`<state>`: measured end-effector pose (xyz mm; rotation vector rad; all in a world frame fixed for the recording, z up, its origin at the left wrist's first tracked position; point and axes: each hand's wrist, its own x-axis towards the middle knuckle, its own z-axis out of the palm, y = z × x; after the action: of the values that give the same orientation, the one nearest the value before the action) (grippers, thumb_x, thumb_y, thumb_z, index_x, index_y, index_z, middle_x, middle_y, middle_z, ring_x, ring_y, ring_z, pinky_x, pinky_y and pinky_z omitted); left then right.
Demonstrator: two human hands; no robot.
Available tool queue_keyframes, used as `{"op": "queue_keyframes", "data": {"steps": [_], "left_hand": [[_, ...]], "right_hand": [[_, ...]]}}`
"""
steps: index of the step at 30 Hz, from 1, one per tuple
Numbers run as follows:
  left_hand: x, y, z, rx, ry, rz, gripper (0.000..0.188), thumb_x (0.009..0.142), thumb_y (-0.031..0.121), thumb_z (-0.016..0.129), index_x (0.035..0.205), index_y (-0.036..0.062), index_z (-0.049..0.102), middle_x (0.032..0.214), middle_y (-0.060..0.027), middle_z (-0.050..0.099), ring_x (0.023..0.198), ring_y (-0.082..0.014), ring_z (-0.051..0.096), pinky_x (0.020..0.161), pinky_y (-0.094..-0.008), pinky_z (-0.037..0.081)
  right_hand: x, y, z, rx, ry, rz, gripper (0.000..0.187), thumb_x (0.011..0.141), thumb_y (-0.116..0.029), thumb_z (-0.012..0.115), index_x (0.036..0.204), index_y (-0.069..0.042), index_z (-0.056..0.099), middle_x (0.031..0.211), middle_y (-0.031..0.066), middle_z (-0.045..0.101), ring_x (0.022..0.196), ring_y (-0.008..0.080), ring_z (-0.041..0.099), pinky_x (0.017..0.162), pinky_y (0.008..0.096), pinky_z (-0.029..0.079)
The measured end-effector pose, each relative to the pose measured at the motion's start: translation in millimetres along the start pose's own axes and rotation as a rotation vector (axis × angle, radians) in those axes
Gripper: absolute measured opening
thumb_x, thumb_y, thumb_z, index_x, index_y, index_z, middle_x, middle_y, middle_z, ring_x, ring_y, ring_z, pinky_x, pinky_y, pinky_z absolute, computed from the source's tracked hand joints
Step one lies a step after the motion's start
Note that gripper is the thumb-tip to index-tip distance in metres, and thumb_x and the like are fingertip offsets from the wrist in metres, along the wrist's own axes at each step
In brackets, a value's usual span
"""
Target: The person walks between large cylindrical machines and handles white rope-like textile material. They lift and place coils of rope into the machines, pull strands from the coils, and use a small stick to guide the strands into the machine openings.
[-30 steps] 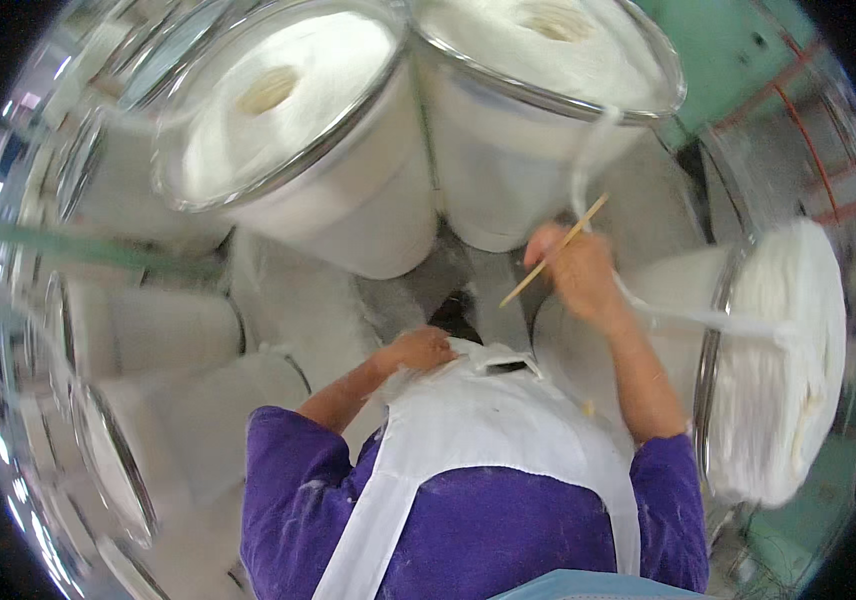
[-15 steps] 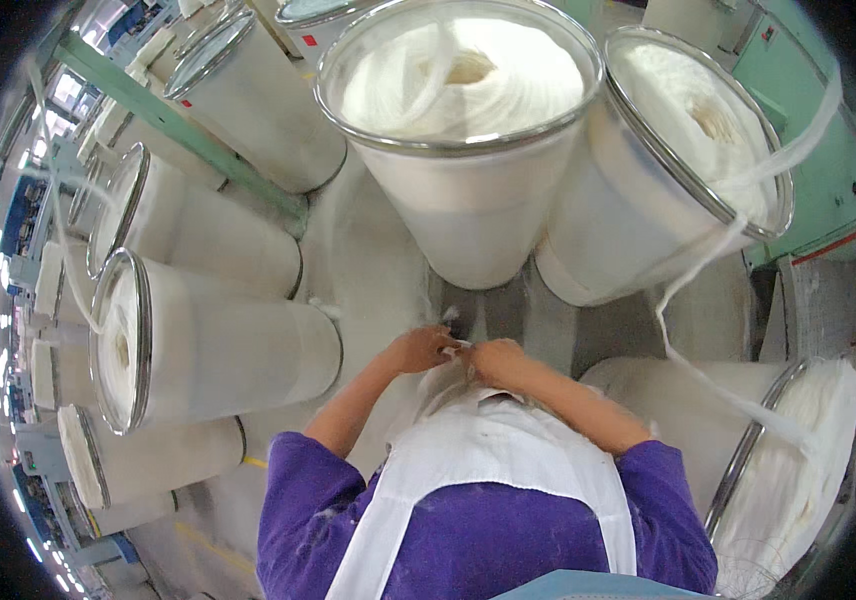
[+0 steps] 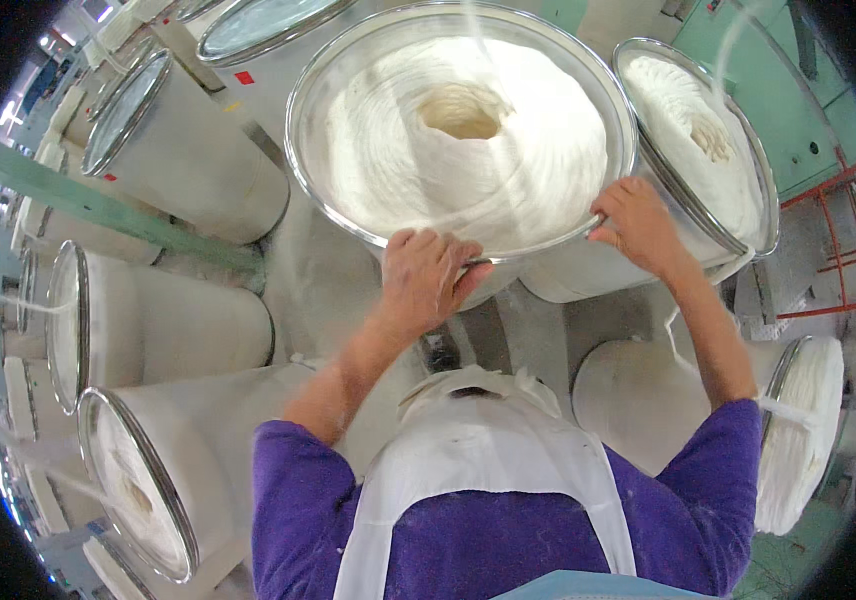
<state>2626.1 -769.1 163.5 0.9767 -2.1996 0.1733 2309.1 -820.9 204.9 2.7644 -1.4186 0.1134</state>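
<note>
A large white can (image 3: 343,222) with a shiny metal rim stands in front of me, filled with coiled white fibre sliver (image 3: 378,160) around a hollow centre. My left hand (image 3: 423,275) grips the near edge of that rim, its fingers hooked over the metal. Farther right along the same rim, my right hand (image 3: 638,222) is closed on it, with fingertips at the inner side. From the top of the coil a thin strand of sliver (image 3: 475,30) runs upward.
A second sliver-filled can (image 3: 638,165) leans close on the right; another (image 3: 638,395) is at lower right, its fibre bulging past the rim. Several cans (image 3: 163,315) line the left. A green beam (image 3: 118,205) crosses there. A red metal frame (image 3: 828,255) stands at far right.
Both hands have gone from together near my apron up and forward onto the can's rim, spreading apart. The can now appears nearer. The white wisp between my fingers is no longer seen there.
</note>
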Motion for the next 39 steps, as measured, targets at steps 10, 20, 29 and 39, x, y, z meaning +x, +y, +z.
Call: {"op": "queue_keyframes", "data": {"steps": [10,20,29,39], "left_hand": [[-59.7,-107.1,-33.1,0.002,0.151,0.053,0.019,0.083,0.022,0.051,0.067,0.0115,0.054,0.068,-0.0054,0.056,0.064,-0.0245,0.053,0.072,-0.0370,0.044],[-57.7,-47.5,-104.6,-0.119,-0.032,-0.491,0.010,0.088,0.011,0.060,0.086,0.0028,0.065,0.092,-0.0103,0.069,0.091,-0.0295,0.064,0.082,-0.0400,0.049],[25.9,-6.8,-56.3,-0.243,-1.000,-0.556,0.025,0.093,0.021,0.053,0.090,0.0007,0.067,0.087,-0.0166,0.067,0.081,-0.0357,0.063,0.073,-0.0429,0.049],[21.4,9.4,4.4,-0.254,-0.783,-0.605,0.032,0.088,0.028,0.053,0.086,-0.0027,0.064,0.088,-0.0206,0.066,0.086,-0.0366,0.063,0.079,-0.0464,0.048]], "right_hand": [[32.6,-67.0,-14.2,0.394,-0.706,-0.116,0.056,0.088,-0.061,0.048,0.098,-0.009,0.066,0.098,0.0098,0.065,0.099,0.0321,0.059,0.080,0.0455,0.048],[91.2,-10.8,30.4,0.291,-1.291,-0.275,0.071,0.092,-0.065,0.041,0.131,-0.008,0.056,0.131,0.0194,0.056,0.123,0.0373,0.049,0.105,0.0418,0.037],[121.0,56.8,12.4,0.480,-0.677,-0.279,0.051,0.085,-0.044,0.061,0.116,-0.003,0.065,0.114,0.0212,0.064,0.110,0.0353,0.059,0.098,0.0399,0.043],[104.9,50.6,2.9,0.364,-1.043,-0.245,0.047,0.089,-0.044,0.057,0.108,-0.003,0.068,0.097,0.0173,0.069,0.091,0.0320,0.066,0.082,0.0424,0.050]]}}
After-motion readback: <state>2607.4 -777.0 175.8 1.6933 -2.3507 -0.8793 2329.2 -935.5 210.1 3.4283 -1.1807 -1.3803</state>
